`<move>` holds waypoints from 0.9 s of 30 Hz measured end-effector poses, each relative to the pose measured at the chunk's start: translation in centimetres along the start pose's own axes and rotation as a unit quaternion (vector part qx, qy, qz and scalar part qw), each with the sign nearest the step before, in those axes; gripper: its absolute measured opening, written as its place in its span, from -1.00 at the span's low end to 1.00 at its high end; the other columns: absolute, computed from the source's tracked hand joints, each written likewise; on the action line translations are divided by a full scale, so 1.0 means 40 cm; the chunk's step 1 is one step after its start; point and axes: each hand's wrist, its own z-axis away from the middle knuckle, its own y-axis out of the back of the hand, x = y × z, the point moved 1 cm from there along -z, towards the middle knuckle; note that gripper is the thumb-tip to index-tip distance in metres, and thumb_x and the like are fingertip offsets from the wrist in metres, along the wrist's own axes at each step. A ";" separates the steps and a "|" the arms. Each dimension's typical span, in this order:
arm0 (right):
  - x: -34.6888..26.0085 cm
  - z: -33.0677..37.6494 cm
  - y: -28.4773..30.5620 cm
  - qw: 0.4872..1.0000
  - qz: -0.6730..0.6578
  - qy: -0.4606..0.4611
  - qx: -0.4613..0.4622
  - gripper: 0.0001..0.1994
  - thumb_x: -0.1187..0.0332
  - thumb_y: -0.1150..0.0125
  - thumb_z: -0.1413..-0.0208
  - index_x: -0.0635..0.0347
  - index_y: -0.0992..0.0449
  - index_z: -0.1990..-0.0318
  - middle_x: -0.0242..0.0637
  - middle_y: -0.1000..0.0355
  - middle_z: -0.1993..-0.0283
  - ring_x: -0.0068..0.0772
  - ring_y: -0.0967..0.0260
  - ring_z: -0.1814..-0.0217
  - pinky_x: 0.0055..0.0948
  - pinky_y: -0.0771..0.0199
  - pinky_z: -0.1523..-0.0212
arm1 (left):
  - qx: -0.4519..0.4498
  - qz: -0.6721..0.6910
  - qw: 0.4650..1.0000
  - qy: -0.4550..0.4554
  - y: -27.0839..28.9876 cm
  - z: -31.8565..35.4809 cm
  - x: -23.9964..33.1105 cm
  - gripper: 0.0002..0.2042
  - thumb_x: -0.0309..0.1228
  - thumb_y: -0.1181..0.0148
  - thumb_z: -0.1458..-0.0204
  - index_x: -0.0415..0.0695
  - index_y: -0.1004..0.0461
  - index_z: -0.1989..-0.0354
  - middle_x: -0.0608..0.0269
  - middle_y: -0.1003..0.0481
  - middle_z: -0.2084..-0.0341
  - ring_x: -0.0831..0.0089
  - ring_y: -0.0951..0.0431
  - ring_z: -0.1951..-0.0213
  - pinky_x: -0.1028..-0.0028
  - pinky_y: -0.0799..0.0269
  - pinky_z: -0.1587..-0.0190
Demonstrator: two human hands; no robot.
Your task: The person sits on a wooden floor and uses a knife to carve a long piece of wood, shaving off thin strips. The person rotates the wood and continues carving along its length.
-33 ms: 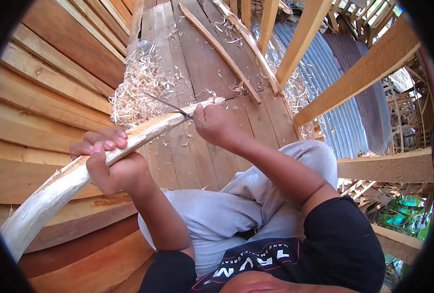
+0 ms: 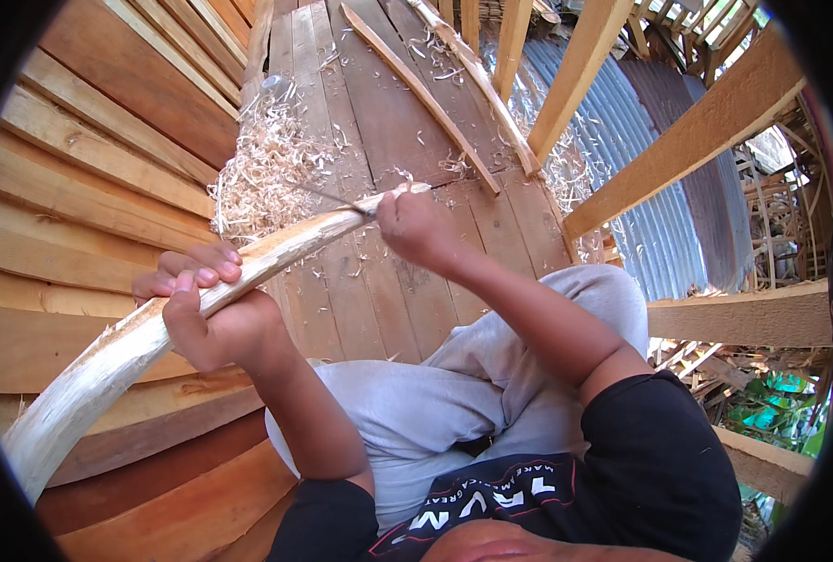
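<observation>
A long pale wooden pole [image 2: 281, 255], stripped of bark, slants from the lower left up to the middle of the view. My left hand [image 2: 234, 323] is closed around it, with the fingers over the far side and the thumb on the near side. Close to the pole's right end, my right hand [image 2: 416, 229] grips a knife; its handle is mostly hidden in the fist. The thin blade [image 2: 327, 195] lies across the pole's upper side and points to the left. A small curl of wood stands up by the right fist.
Curly wood shavings [image 2: 271, 169] heap on the plank floor [image 2: 342, 323] beside the board wall [image 2: 89, 178]. A thin wooden strip [image 2: 421, 98] and a second pale pole [image 2: 477, 80] lie ahead. Wooden posts [image 2: 580, 75] and corrugated metal sheets [image 2: 637, 178] stand at the right.
My right hand and the knife have shifted slightly to the right, toward the pole's end. The left hand and the pole have barely moved.
</observation>
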 end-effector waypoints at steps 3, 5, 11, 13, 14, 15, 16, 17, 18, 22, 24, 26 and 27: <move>0.264 -0.093 -0.034 0.995 0.024 -0.094 0.022 -0.45 0.11 0.35 -0.24 0.37 -0.54 0.40 0.17 -0.48 0.27 0.26 -0.42 0.14 0.04 -0.39 0.01 | -0.024 0.019 1.000 0.006 -0.008 0.004 -0.010 -0.87 -0.49 0.06 0.19 -0.05 -0.16 0.44 0.29 -0.18 0.74 0.48 -0.24 0.69 0.51 -0.26 0.52; 0.172 -0.065 -0.024 0.997 0.027 -0.068 0.020 -0.45 0.11 0.35 -0.24 0.40 -0.54 0.36 0.21 -0.48 0.26 0.25 -0.43 0.14 0.03 -0.40 0.02 | -0.038 0.019 0.999 -0.003 -0.001 -0.008 -0.003 -0.87 -0.49 0.05 0.19 -0.05 -0.17 0.43 0.29 -0.19 0.74 0.48 -0.24 0.69 0.51 -0.27 0.52; 0.105 -0.049 -0.026 0.996 0.002 -0.084 0.017 -0.48 0.14 0.35 -0.25 0.36 -0.55 0.30 0.16 -0.49 0.21 0.21 -0.45 0.14 0.00 -0.41 0.02 | -0.014 0.012 1.000 0.007 0.002 0.001 -0.004 -0.87 -0.49 0.05 0.19 -0.06 -0.16 0.44 0.28 -0.17 0.74 0.48 -0.24 0.69 0.52 -0.27 0.53; 0.244 -0.105 -0.046 0.992 0.104 -0.067 -0.010 -0.50 0.15 0.34 -0.25 0.30 -0.57 0.27 0.08 -0.51 0.20 0.13 -0.47 0.08 0.03 -0.40 0.01 | -0.030 0.019 0.999 0.004 -0.003 -0.004 -0.012 -0.87 -0.49 0.04 0.19 -0.06 -0.16 0.44 0.29 -0.17 0.74 0.49 -0.24 0.69 0.53 -0.26 0.54; 0.231 -0.100 -0.044 0.991 0.100 -0.083 -0.005 -0.50 0.15 0.34 -0.25 0.29 -0.57 0.27 0.07 -0.52 0.19 0.11 -0.47 0.07 0.03 -0.40 0.01 | -0.035 0.024 0.999 0.003 -0.005 -0.003 -0.008 -0.87 -0.49 0.05 0.19 -0.06 -0.17 0.44 0.29 -0.18 0.74 0.49 -0.24 0.69 0.53 -0.27 0.55; 0.218 -0.090 -0.040 0.990 0.097 -0.100 -0.001 -0.50 0.15 0.34 -0.24 0.28 -0.58 0.27 0.05 -0.52 0.18 0.09 -0.47 0.06 0.04 -0.39 0.01 | -0.040 0.030 0.999 0.003 -0.009 0.002 -0.003 -0.87 -0.49 0.05 0.19 -0.06 -0.17 0.44 0.29 -0.18 0.74 0.49 -0.24 0.69 0.53 -0.27 0.55; 0.112 -0.051 -0.003 0.991 0.073 -0.110 -0.013 -0.51 0.15 0.33 -0.24 0.29 -0.57 0.25 0.05 -0.51 0.16 0.10 -0.46 0.06 0.03 -0.40 0.00 | -0.042 0.028 0.999 -0.004 -0.001 0.000 0.004 -0.87 -0.50 0.05 0.19 -0.06 -0.17 0.44 0.29 -0.19 0.74 0.50 -0.24 0.69 0.52 -0.27 0.55; 0.052 -0.019 0.018 0.994 0.064 -0.086 -0.024 -0.51 0.14 0.33 -0.24 0.29 -0.57 0.23 0.05 -0.51 0.15 0.10 -0.46 0.05 0.02 -0.40 0.00 | -0.034 0.026 0.999 -0.005 -0.002 0.001 0.006 -0.87 -0.50 0.05 0.19 -0.06 -0.17 0.44 0.29 -0.19 0.74 0.50 -0.23 0.69 0.52 -0.27 0.55; 0.005 0.005 0.028 0.996 0.054 -0.060 -0.035 -0.51 0.14 0.33 -0.24 0.28 -0.57 0.22 0.04 -0.51 0.15 0.10 -0.46 0.05 0.02 -0.40 -0.01 | -0.027 0.022 0.999 -0.008 -0.003 0.001 0.008 -0.87 -0.50 0.05 0.19 -0.06 -0.17 0.44 0.29 -0.19 0.74 0.50 -0.23 0.70 0.52 -0.27 0.55; 0.149 -0.060 0.004 0.992 0.088 -0.082 -0.044 -0.55 0.15 0.27 -0.21 0.27 -0.54 0.17 0.08 -0.49 0.12 0.15 -0.43 0.03 0.01 -0.37 -0.04 | -0.020 0.010 1.000 -0.003 -0.011 0.002 0.001 -0.87 -0.49 0.05 0.18 -0.06 -0.17 0.43 0.30 -0.18 0.74 0.50 -0.22 0.70 0.52 -0.28 0.55; 0.225 -0.086 -0.013 0.990 0.099 -0.099 -0.033 -0.57 0.18 0.25 -0.19 0.27 -0.54 0.16 0.09 -0.48 0.10 0.16 -0.43 0.02 0.01 -0.37 -0.05 | -0.034 0.020 0.999 -0.005 -0.020 0.006 -0.007 -0.87 -0.49 0.05 0.18 -0.06 -0.17 0.43 0.30 -0.19 0.74 0.50 -0.22 0.70 0.52 -0.28 0.55; 0.195 -0.079 -0.012 0.990 0.098 -0.099 -0.020 -0.59 0.20 0.24 -0.16 0.26 -0.54 0.15 0.08 -0.48 0.08 0.15 -0.43 0.01 -0.01 -0.38 -0.05 | -0.044 0.031 0.999 -0.007 -0.016 0.003 -0.007 -0.87 -0.49 0.05 0.18 -0.07 -0.18 0.43 0.30 -0.20 0.73 0.50 -0.23 0.70 0.52 -0.28 0.54; 0.182 -0.063 -0.012 0.991 0.094 -0.093 -0.028 -0.59 0.21 0.23 -0.16 0.26 -0.54 0.15 0.06 -0.48 0.07 0.13 -0.43 0.01 -0.02 -0.39 -0.04 | -0.049 0.041 0.998 -0.003 -0.014 0.003 -0.005 -0.87 -0.50 0.06 0.18 -0.07 -0.18 0.42 0.29 -0.20 0.73 0.50 -0.24 0.70 0.52 -0.28 0.54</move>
